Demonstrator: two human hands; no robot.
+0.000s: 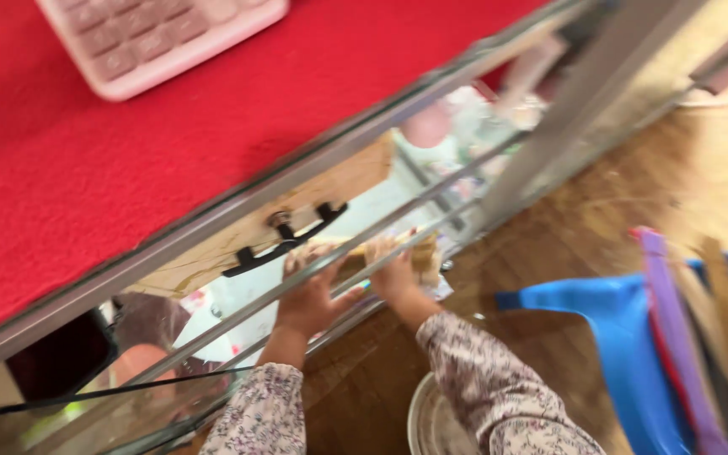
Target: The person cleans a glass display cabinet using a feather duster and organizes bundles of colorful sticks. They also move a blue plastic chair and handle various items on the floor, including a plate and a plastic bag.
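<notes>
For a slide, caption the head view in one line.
Both hands, left and right, reach into a glass counter under a red mat, grasping a blurred tan object.

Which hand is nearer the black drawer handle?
The left hand, just below the black drawer handle and under the wooden drawer front. The right hand sits further along the glass shelf.

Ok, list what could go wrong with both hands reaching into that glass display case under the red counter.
1. The left hand and right hand grip a tan boxy item between thin glass shelves; a knock might crack one.
2. The black-handled wooden drawer sits just above; lifting could bump knuckles.
3. The picture is blurred, so the grip can't be judged; the item may slip.
</notes>
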